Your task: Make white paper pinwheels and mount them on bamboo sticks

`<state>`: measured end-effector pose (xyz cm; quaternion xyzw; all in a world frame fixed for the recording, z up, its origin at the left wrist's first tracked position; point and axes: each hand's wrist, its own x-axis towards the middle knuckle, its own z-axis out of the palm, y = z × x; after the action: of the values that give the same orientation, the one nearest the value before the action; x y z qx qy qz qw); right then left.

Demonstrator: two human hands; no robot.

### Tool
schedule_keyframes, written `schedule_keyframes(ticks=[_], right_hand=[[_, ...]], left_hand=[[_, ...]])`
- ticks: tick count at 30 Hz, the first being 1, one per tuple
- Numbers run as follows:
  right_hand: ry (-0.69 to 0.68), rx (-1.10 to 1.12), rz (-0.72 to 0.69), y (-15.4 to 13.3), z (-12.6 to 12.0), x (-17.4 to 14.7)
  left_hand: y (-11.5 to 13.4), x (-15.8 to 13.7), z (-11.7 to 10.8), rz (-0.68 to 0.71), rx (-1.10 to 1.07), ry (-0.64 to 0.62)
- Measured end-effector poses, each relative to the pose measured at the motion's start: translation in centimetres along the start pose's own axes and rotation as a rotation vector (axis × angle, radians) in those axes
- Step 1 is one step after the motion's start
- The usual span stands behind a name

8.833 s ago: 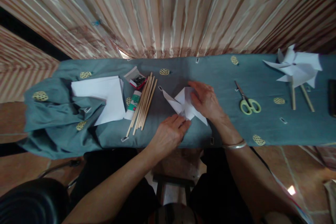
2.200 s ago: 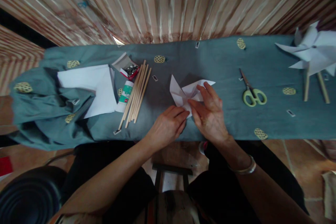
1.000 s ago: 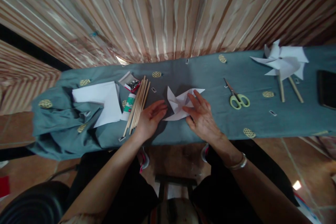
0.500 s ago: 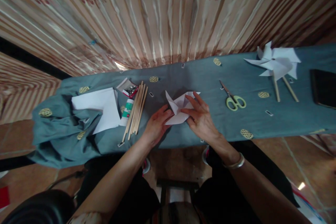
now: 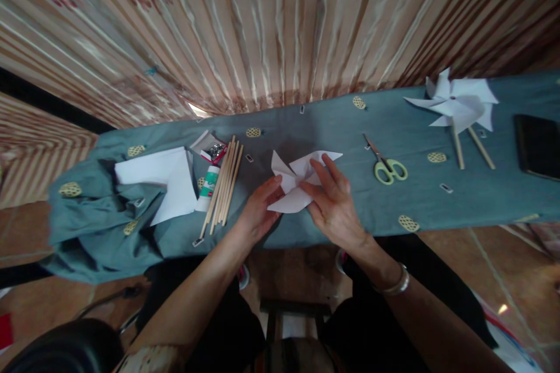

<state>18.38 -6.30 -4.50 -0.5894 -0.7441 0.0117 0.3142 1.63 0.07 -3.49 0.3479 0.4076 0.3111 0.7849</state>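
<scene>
A white paper pinwheel, its blades folded toward the middle, is held between my two hands just above the cloth. My left hand grips its left side, thumb on top and the other fingers partly hidden beneath. From the right, my right hand holds it, with fingers on the upper face near the centre and on the right blade. No stick shows on this pinwheel. Right of my hands lie scissors with light green handles. To the left are several wooden sticks and a green and white glue stick.
A small open packet of metal pins lies behind the glue stick. White paper sheets rest at the left, partly under bunched cloth. Finished-looking pinwheels on sticks and a dark phone-like device lie right. A curtain hangs behind.
The blades of the held pinwheel stand wider apart, and its right tip reaches farther right. Both hands keep hold of it with slight finger shifts. The view has moved slightly.
</scene>
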Motion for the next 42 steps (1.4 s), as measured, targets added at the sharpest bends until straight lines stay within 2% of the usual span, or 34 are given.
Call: schedule_keyframes(ticks=[6, 11, 18, 25, 36, 42], right_hand=[[-0.039, -0.059, -0.051, -1.1, -0.6, -0.4], [-0.075, -0.074, -0.026, -1.5, -0.5, -0.4], [-0.069, -0.047, -0.03, -1.8, -0.3, -0.1], [0.007, 0.071, -0.046, -2.0, -0.5, 0.0], [0.03, 0.3, 0.103, -1.8, -1.6, 0.2], [0.087, 0.339, 0.103, -1.8, -2.4, 0.6]], left_hand=[[0.8, -0.2, 0.5, 0.047, -0.083, 0.019], [1.5, -0.3, 1.3, 0.086, -0.115, 0.035], [1.2, 0.2, 1.2, 0.13, -0.145, 0.129], [1.0, 0.3, 0.9, 0.1, -0.195, 0.134], [0.6, 0.3, 1.1, 0.051, -0.216, 0.103], [0.4, 0.3, 1.2, 0.064, -0.21, 0.119]])
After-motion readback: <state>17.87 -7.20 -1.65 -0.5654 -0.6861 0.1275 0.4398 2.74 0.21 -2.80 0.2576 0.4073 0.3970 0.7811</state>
